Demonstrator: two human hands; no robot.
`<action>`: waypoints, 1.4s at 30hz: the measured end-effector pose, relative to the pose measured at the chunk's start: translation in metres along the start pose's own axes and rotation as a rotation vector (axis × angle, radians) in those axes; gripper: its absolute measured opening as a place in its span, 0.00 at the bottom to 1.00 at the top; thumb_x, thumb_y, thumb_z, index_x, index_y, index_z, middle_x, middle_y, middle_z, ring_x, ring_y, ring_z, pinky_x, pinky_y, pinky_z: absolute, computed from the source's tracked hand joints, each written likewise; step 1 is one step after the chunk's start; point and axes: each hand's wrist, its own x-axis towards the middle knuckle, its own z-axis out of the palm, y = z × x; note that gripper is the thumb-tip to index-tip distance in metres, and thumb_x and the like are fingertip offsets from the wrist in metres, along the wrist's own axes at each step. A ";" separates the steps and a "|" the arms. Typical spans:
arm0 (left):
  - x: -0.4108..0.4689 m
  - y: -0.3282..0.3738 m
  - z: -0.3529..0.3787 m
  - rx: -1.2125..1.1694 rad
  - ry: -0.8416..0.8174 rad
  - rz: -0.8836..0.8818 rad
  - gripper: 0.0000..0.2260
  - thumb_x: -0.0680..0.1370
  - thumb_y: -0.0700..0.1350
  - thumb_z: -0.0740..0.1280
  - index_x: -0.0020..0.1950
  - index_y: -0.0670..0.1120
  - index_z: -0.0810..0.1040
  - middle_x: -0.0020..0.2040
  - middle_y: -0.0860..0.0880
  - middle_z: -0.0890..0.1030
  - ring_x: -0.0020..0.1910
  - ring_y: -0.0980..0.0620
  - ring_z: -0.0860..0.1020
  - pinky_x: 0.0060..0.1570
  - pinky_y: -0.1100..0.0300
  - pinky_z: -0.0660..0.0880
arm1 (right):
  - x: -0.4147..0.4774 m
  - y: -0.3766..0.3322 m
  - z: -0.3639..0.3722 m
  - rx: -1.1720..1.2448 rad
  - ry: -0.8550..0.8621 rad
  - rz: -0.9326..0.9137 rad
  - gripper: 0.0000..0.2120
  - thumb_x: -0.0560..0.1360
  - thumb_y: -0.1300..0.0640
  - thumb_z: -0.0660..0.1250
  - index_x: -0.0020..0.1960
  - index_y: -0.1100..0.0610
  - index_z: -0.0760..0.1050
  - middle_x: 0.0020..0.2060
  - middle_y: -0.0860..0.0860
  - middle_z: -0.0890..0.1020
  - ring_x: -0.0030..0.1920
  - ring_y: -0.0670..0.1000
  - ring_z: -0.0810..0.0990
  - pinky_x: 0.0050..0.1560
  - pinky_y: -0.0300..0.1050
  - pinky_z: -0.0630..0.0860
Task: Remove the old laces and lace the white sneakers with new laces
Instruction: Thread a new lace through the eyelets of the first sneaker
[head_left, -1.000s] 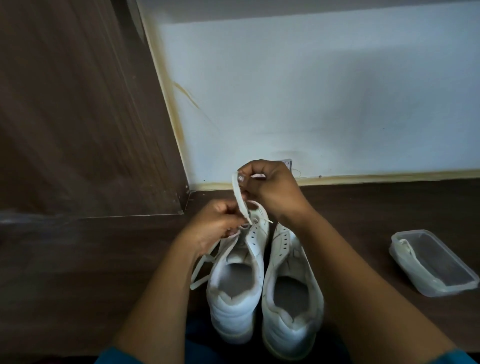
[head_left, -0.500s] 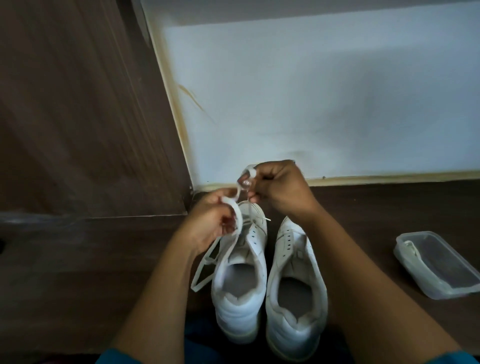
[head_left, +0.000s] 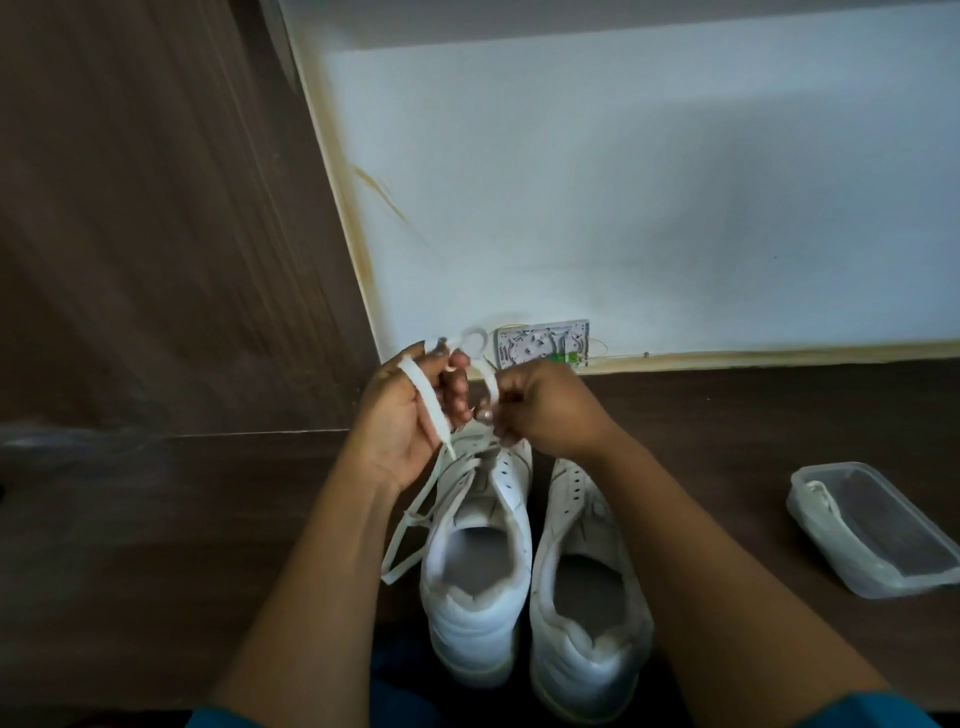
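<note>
Two white sneakers stand side by side on the dark floor, heels toward me: the left sneaker (head_left: 475, 577) and the right sneaker (head_left: 587, 597). A white lace (head_left: 431, 410) runs from the left sneaker's toe end up across my left hand (head_left: 402, 421), loops above my fingers and comes down to my right hand (head_left: 545, 405). My left hand holds the lace, palm turned up. My right hand pinches the lace just above the toe eyelets. More of the lace trails on the floor left of the shoe. The right sneaker shows bare eyelets.
A clear plastic container (head_left: 872, 530) with a coiled white lace inside sits on the floor at right. A white wall (head_left: 623, 182) with a small wall plate (head_left: 543, 344) rises behind the shoes. A dark wood panel (head_left: 156, 208) stands at left.
My left hand rose and turned palm up, with the lace now draped over it. My right hand dropped lower and closer to the toe eyelets. The view shifted, uncovering the wall plate.
</note>
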 end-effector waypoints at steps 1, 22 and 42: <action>0.002 -0.004 -0.006 0.111 0.028 -0.030 0.12 0.76 0.33 0.59 0.39 0.44 0.77 0.30 0.48 0.74 0.27 0.54 0.70 0.28 0.62 0.67 | 0.000 -0.004 -0.003 0.137 0.051 -0.008 0.04 0.72 0.68 0.69 0.39 0.67 0.79 0.27 0.54 0.79 0.26 0.46 0.77 0.32 0.41 0.79; -0.003 -0.005 -0.002 0.166 0.176 -0.071 0.20 0.80 0.41 0.61 0.27 0.46 0.77 0.23 0.50 0.72 0.24 0.55 0.68 0.31 0.63 0.68 | 0.001 0.016 -0.001 -0.459 -0.157 0.132 0.12 0.71 0.59 0.70 0.55 0.55 0.78 0.47 0.49 0.79 0.50 0.50 0.77 0.43 0.35 0.66; -0.010 0.010 -0.031 1.021 0.264 -0.292 0.09 0.78 0.47 0.64 0.44 0.44 0.79 0.37 0.46 0.78 0.34 0.49 0.74 0.31 0.62 0.65 | 0.000 0.008 0.001 -0.479 -0.224 0.090 0.08 0.71 0.64 0.69 0.48 0.57 0.84 0.46 0.50 0.85 0.50 0.48 0.81 0.51 0.37 0.74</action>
